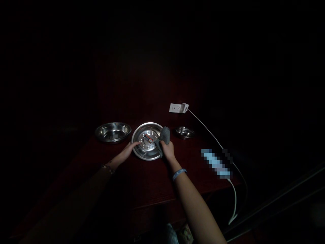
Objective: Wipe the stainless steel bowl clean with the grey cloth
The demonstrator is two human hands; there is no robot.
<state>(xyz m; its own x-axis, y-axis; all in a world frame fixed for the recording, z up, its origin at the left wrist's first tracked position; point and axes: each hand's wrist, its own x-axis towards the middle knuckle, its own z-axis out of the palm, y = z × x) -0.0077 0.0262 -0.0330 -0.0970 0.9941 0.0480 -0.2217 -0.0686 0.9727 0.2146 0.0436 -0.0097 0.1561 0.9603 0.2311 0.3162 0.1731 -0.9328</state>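
Note:
A shiny steel plate (144, 149) lies on the dark red table (152, 183), with a small red and white label at its middle. My left hand (128, 150) rests on the plate's left rim, fingers curled over the edge. My right hand (167, 150) grips a grey cloth (164, 135) that is pressed against the plate's right rim. A blue band circles my right wrist.
A steel bowl (113, 132) stands left of the plate and a smaller steel dish (184, 132) to its right. A white power strip (178, 107) lies behind, its white cable (215, 139) running to a blurred device (217, 163) at the table's right edge. Surroundings are dark.

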